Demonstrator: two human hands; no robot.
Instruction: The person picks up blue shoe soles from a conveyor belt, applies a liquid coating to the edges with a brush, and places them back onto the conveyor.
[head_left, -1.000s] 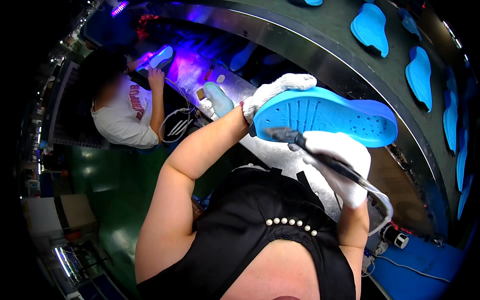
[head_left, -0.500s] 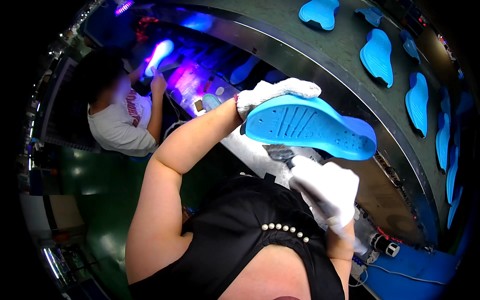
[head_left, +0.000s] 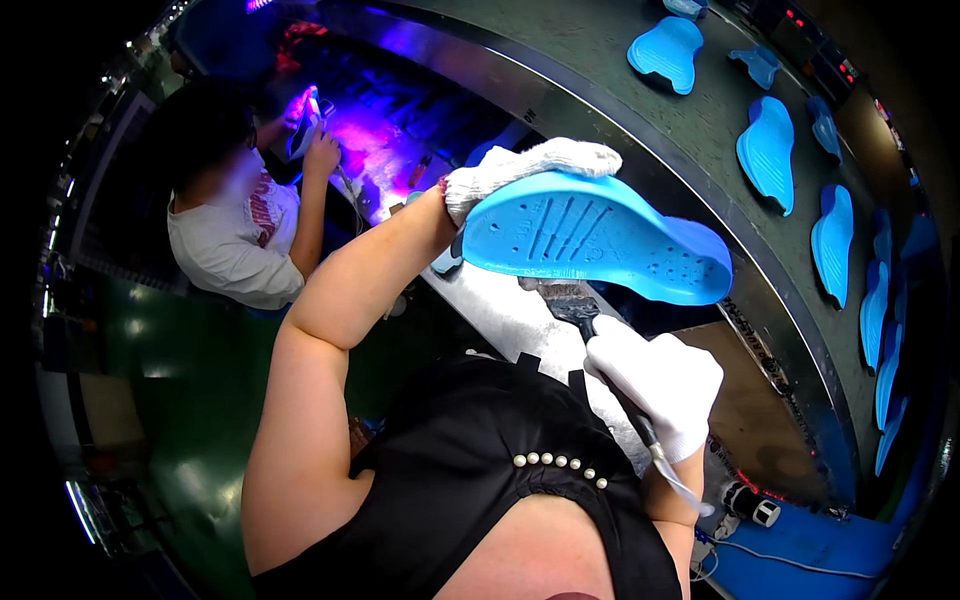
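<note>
My left hand (head_left: pixel 530 168), in a white knit glove, is closed around the far edge and heel end of a bright blue shoe sole (head_left: pixel 610 245). The sole is tilted so its grooved, holed face shows. In my right hand (head_left: pixel 658 385), also white-gloved, is a brush (head_left: pixel 574 308) with a dark handle and a pale tube trailing from its lower end. The brush's bristles sit at the near edge of the sole; whether they touch it, I cannot tell.
Several blue soles (head_left: pixel 768 155) lie on a curved green conveyor belt (head_left: pixel 600 75) with a metal rim. A pale bench (head_left: pixel 492 300) stretches below my hands. At the left, a co-worker (head_left: pixel 240 225) holds a sole under purple light. A cable (head_left: pixel 800 566) crosses a blue surface, lower right.
The held sole has shifted slightly left. My right hand and brush are less blurred. Soles on the belt have moved downward in the picture. The co-worker has turned and lowered their piece.
</note>
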